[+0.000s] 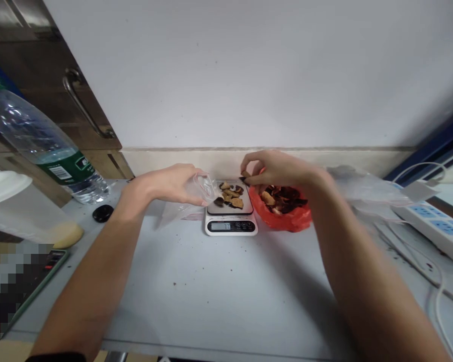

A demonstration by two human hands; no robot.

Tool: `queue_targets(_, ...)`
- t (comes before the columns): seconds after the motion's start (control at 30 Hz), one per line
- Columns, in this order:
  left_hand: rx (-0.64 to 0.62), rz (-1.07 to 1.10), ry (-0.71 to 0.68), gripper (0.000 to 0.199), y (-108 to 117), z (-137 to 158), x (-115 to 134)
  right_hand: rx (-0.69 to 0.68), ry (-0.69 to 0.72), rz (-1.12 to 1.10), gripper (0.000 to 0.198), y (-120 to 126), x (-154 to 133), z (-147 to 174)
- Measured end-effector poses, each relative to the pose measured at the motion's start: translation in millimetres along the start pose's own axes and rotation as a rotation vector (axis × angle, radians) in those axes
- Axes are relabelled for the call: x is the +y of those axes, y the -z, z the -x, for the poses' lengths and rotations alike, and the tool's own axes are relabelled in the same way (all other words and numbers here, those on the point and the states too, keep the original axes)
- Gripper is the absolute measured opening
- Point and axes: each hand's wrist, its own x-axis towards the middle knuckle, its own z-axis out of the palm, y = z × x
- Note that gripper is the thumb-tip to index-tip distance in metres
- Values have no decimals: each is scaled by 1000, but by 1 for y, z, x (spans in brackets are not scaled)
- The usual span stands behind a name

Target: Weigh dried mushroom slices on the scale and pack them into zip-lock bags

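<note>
A white digital scale (231,224) stands near the wall, its small display lit. Dried brown pieces with dark rinds (232,195) lie on its platform. At the scale's left edge my left hand (173,183) grips a clear plastic bag (204,188), its mouth facing the platform. My right hand (272,168) is above the right rear of the scale, a dark dried piece (243,179) pinched between thumb and fingers. Under that hand sits a red plastic bag (287,222), open at the top and holding more dried pieces (281,198); my wrist covers part of it.
At left are a large water bottle (66,166), a white-lidded container (18,216), a black round cap (102,213) and a pixelated green-edged device (41,291). On the right lie clear bags (366,188), a power strip (438,226) and white cables (434,281). Crumbs dot the table (211,281).
</note>
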Motion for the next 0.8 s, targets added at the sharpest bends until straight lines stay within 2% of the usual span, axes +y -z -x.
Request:
queue_targets(0.17, -31, -7, 21, 96, 1, 0, -1, -29, -52, -13, 20, -25, -15, -16)
queue_targets(0.33, -47, -13, 12, 99, 1, -1, 0, 18, -79, 24, 11, -31, -14, -20)
queue_targets(0.47, -51, -3, 25, 94, 3, 2, 2, 46, -27, 22, 11, -19, -11, -15)
queue_targets(0.57, -64, 13, 43, 89, 5, 4, 3, 80, -24, 112, 17, -2, -4, -3)
queue_targets(0.63, -79, 16, 42, 88, 6, 5, 3, 58, -100, 194, 20, 10, 3, 5)
queue_targets(0.7, -91, 15, 39, 89, 7, 6, 3, -21, -213, 238, 21, 18, 11, 12)
queue_targets(0.8, -93, 20, 36, 91, 7, 6, 1, -81, -333, 274, 22, 24, 17, 17)
